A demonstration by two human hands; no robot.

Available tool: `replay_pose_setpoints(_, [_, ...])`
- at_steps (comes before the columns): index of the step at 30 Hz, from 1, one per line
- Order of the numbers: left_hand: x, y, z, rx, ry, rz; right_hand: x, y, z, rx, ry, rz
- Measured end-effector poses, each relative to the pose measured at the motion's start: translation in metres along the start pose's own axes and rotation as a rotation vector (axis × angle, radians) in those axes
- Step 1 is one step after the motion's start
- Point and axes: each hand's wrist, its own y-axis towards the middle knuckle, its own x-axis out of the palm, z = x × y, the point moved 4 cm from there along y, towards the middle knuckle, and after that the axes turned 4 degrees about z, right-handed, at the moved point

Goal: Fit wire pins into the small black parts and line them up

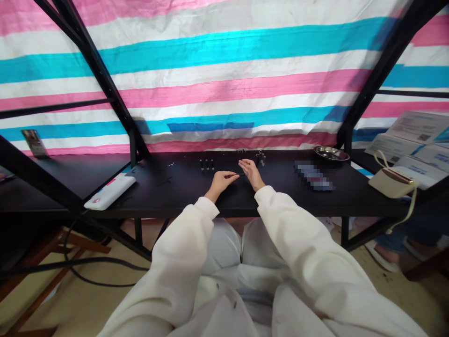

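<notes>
My left hand (221,182) is just left of the frame's middle, thumb and fingers brought together at the tips, pinching one end of a thin dark piece (242,175). That piece is near the centre of the picture, between my two hands and above the front part of the black table (182,194). My right hand (251,172) is at its other end, the fingers raised and lying close to one another; I cannot tell whether my right thumb presses on the piece or is only beside it. Both my forearms, in white sleeves, reach up from the bottom of the frame. Just beyond my left hand, three short dark cylinders (206,164) with paler ends stand side by side, apart from my fingers. Behind my right hand is a little cluster of small grey pieces (262,163) — too small for me to make out — and a row of tiny pieces (241,150) lies near the table's far edge. To the right there is a blurred-out item (314,176), with a shiny metal dish (331,153) beyond it in the right part of the frame. A cream bag (392,181) with a strap sits at the far right, near some white boxes (417,126). At the left, a white rounded device (110,192) lies slanted by the black frame bar, and a striped sheet (224,56) fills the top of the picture.
</notes>
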Motion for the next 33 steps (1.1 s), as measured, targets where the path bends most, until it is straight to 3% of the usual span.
replay_pose_setpoints(9, [0.001, 0.001, 0.005, 0.008, -0.034, 0.003, 0.003, -0.003, 0.002, 0.172, 0.243, 0.008])
replay_pose_setpoints(15, [0.021, 0.006, 0.011, 0.016, -0.123, -0.071, 0.002, -0.001, -0.001, 0.225, 0.36, 0.038])
replay_pose_setpoints(22, [0.035, 0.007, 0.024, 0.029, 0.088, -0.05, 0.001, -0.003, -0.01, 0.236, 0.31, 0.045])
replay_pose_setpoints(25, [0.029, 0.015, 0.024, 0.035, 0.197, -0.013, 0.001, -0.004, -0.01, 0.246, 0.226, 0.054])
replay_pose_setpoints(28, [0.013, 0.028, 0.018, 0.016, 0.362, 0.097, -0.002, -0.005, -0.007, 0.242, 0.159, 0.067])
replay_pose_setpoints(33, [-0.016, 0.043, -0.001, -0.245, 0.66, 0.133, -0.007, -0.003, -0.004, 0.186, 0.154, 0.088])
